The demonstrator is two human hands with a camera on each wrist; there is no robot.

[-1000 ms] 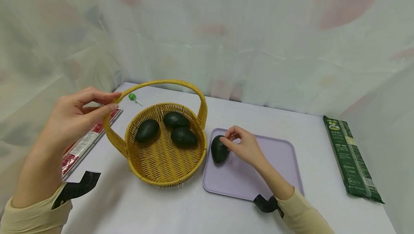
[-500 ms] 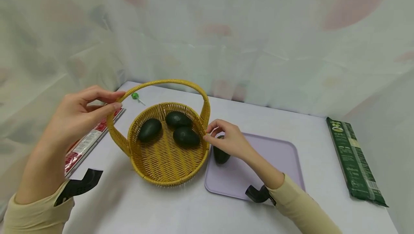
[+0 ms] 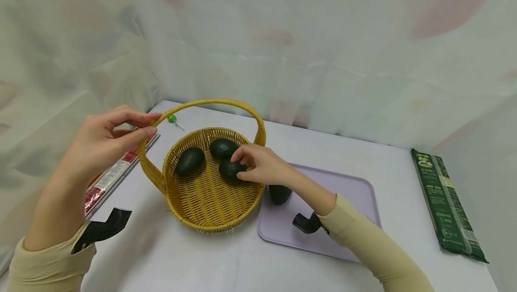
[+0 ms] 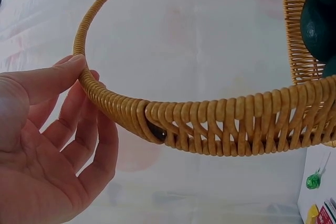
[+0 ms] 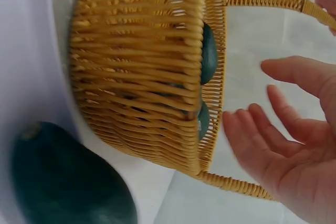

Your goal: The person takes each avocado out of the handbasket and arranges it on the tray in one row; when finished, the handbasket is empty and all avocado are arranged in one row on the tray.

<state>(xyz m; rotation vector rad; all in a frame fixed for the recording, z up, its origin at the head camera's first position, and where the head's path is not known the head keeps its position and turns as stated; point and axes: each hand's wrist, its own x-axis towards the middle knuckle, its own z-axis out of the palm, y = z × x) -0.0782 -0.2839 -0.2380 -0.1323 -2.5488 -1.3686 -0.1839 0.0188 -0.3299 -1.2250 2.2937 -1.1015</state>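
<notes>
My left hand (image 3: 107, 141) pinches the arched handle (image 4: 113, 106) of a yellow woven basket (image 3: 202, 209) between thumb and fingertips. Inside the basket lie three dark green avocados (image 3: 190, 162), grouped towards its back. Above the basket's right rim hovers my right hand (image 3: 264, 164), overlapping the nearest avocado (image 3: 229, 170) in the head view. In the right wrist view its fingers are spread and loosely bent, with nothing between them. Another avocado (image 3: 279, 194) rests on the lilac tray (image 3: 343, 184), partly hidden by the right hand and wrist.
A green packet (image 3: 448, 207) lies at the table's right side. On the left, behind the left arm, is a red and white flat package (image 3: 109, 177). A green lollipop (image 3: 172, 119) lies near the back left corner. A patterned curtain closes off the back.
My right hand has moved left from the avocado on the tray to over the basket, holding nothing. The left hand keeps its pinch on the handle. The head view has shifted slightly.
</notes>
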